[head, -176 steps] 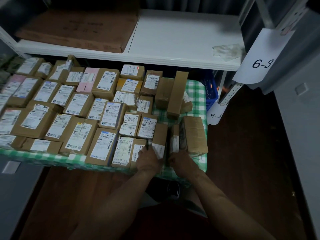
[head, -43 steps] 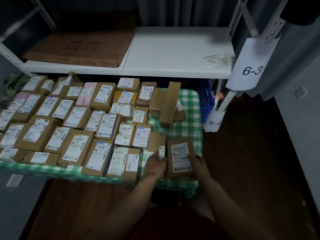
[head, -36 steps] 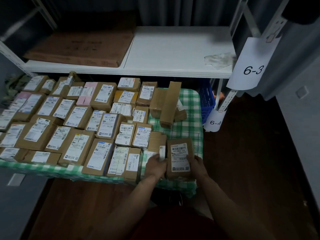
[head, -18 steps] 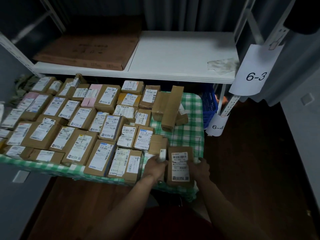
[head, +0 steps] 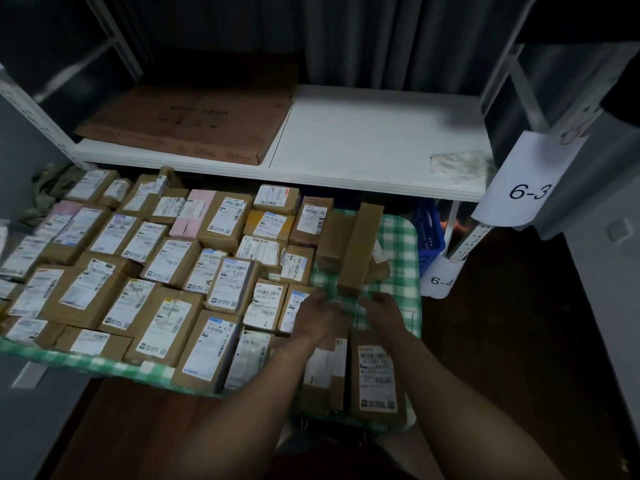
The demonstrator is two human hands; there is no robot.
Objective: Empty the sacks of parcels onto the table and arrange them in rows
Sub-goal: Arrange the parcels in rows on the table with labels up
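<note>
Step in hand: arranging, not emptying. Most parcels (head: 162,306) are laid label-up in rows left of the long box (head: 360,251), which is stood on edge among a loose cluster towards the tabletop's (head: 401,237) far right.

Both hands are held on the near side of the long box, over bare checked cloth. On the left hand (head: 317,318) and right hand (head: 382,315) each grip is loose & holding nothing, as far as the blur allows. A labelled parcel (head: 375,375) is set flat further to the near side, at the front-right corner.

Next move, prob.: the long box is to be taken w/ both hands, turned label-up and laid into the gap in front of it. Boxes touching it may shift, so a steady 2-hand lift is called for.

Room: bare cloth is left only in front & right of the long box. The tabletop's right edge is close to it, and a blue crate (head: 427,233) sits beyond that edge. The shelf (head: 346,140) overhangs behind the long box, so lift height is limited at the back.
</note>
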